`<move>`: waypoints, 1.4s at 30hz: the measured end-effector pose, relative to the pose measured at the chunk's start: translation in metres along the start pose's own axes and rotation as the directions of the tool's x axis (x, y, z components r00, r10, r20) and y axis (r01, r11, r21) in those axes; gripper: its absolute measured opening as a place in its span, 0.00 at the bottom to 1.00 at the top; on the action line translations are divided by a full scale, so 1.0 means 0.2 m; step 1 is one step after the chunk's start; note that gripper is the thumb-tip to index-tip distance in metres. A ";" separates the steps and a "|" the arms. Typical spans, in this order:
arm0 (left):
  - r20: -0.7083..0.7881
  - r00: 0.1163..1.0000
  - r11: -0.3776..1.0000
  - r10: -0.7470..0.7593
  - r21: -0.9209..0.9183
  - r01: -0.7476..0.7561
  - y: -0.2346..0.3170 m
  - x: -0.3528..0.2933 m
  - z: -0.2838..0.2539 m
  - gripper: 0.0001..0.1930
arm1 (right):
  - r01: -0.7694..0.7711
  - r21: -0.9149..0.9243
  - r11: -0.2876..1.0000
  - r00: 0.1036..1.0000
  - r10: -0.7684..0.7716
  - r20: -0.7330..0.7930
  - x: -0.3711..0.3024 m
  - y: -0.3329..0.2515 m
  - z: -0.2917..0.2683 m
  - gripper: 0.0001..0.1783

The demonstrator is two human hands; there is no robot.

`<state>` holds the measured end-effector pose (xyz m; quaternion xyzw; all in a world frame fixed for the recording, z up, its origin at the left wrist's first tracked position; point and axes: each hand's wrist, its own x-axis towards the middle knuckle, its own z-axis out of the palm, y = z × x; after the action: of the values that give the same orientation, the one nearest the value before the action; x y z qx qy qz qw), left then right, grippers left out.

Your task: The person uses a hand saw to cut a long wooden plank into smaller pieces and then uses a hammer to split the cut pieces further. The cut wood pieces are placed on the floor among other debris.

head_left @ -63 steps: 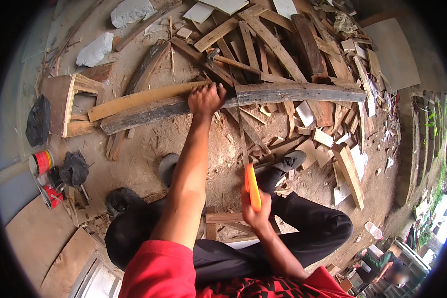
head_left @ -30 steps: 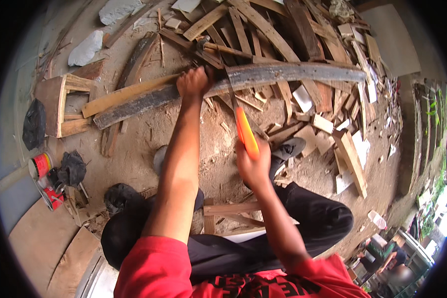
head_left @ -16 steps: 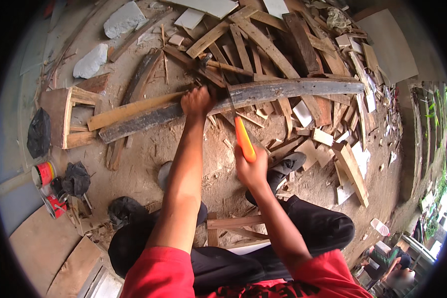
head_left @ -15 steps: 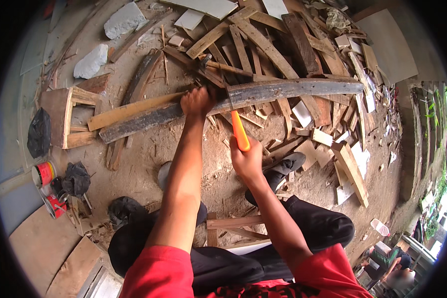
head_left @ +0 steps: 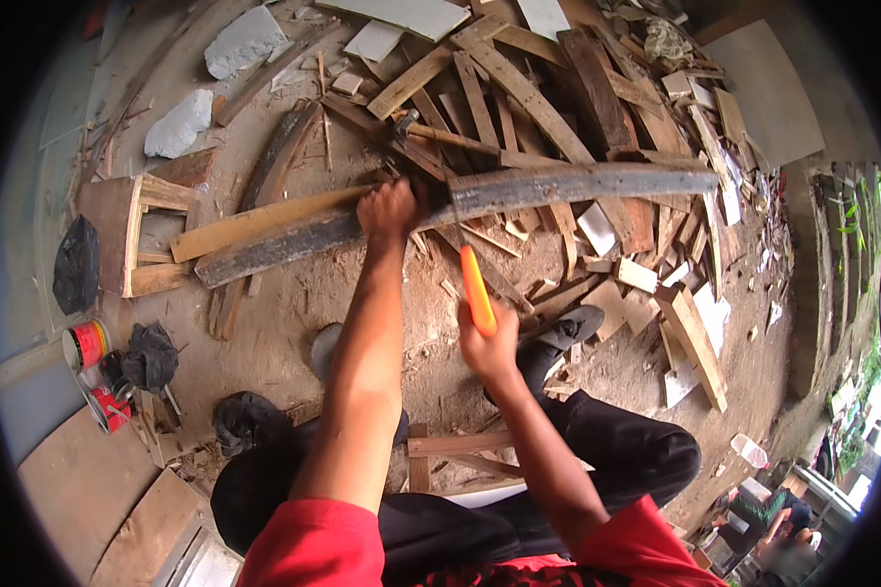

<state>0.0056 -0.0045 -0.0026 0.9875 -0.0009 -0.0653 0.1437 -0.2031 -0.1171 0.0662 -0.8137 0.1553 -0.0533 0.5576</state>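
Handsaw (head_left: 478, 295) against a long dark beam (head_left: 578, 188), one hand per job
Right hand (head_left: 489, 338) is closed snugly round the orange handle, on the near side of the beam, with the thin blade running away across the wood just right of the left hand (head_left: 390, 208). That left one is curled tight over the beam, though its fingertips are kinda lost in shadow so I can't tell exactly how they sit. Yellowish board (head_left: 264, 220) lies along the beam's left part, and a hammer (head_left: 406, 122) rests beyond it on the scrap wood (head_left: 524, 83)
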 end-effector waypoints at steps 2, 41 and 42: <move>0.052 0.998 0.999 -0.035 -0.020 0.036 -0.05 -0.03 0.00 0.23 | -0.035 0.028 0.999 0.997 0.033 0.070 -0.30 0.02 -0.12 0.10; -0.011 1.000 1.000 0.029 0.012 -0.029 -0.11 0.01 0.07 0.22 | 0.099 -0.053 0.994 0.993 -0.095 0.076 -0.18 0.23 -0.01 0.12; 0.020 1.000 1.000 -0.002 0.017 0.002 -0.12 0.00 0.08 0.23 | 0.126 -0.112 0.986 0.986 -0.111 0.128 -0.36 0.21 -0.10 0.10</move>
<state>0.0026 0.0146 -0.0241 0.9879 -0.0018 -0.0752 0.1353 -0.2849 -0.1255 0.0410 -0.8553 0.0754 -0.0276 0.5119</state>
